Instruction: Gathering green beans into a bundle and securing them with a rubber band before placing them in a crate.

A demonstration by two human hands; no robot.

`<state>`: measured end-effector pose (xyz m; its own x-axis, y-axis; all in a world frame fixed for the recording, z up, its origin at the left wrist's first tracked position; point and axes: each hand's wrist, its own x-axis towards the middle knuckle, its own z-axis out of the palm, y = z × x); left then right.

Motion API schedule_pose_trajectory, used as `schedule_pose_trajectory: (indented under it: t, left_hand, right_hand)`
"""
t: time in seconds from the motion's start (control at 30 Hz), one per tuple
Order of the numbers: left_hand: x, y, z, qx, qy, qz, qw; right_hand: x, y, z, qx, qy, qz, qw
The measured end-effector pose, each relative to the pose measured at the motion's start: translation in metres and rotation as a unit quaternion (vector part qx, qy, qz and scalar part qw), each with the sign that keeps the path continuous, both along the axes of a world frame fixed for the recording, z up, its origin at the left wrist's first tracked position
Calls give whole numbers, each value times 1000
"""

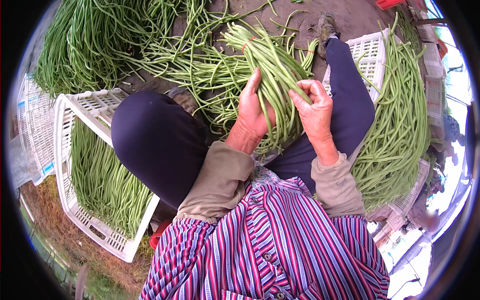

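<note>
A bundle of long green beans (273, 71) lies over my lap, with a red band (248, 44) around its upper end. My left hand (252, 107) supports the bundle from the left, thumb up along its side and fingers beneath the beans. At the right side of the bundle, my right hand (313, 107) pinches a bean between thumb and fingers. The lower ends of the beans curl down between my two hands. Just beyond the bundle, a smaller banded bunch of beans (309, 54) rests near my right shoe.
Loose long beans (221, 71) spread over the dirt floor (240, 6) before me. A large bean heap (90, 41) stands at the upper left. Left of my knee is a white plastic crate (60, 150) of beans; another white crate (375, 45) heaped with beans (397, 123) is at the right.
</note>
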<state>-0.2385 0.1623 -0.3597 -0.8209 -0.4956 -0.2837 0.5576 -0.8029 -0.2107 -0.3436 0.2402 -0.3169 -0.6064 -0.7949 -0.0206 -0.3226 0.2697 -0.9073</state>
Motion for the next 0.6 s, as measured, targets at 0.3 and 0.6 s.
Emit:
schedule_pose_trajectory:
  t: [0.3, 0.6]
  left_hand:
    - [-3, 2, 8, -46, -103, 6, 994]
    - [-2, -1, 12, -50, -134, -24, 990]
  right_hand:
    - [9, -6, 8, 66, 95, 48, 992]
    - [-11, -13, 9, 119, -31, 29, 992]
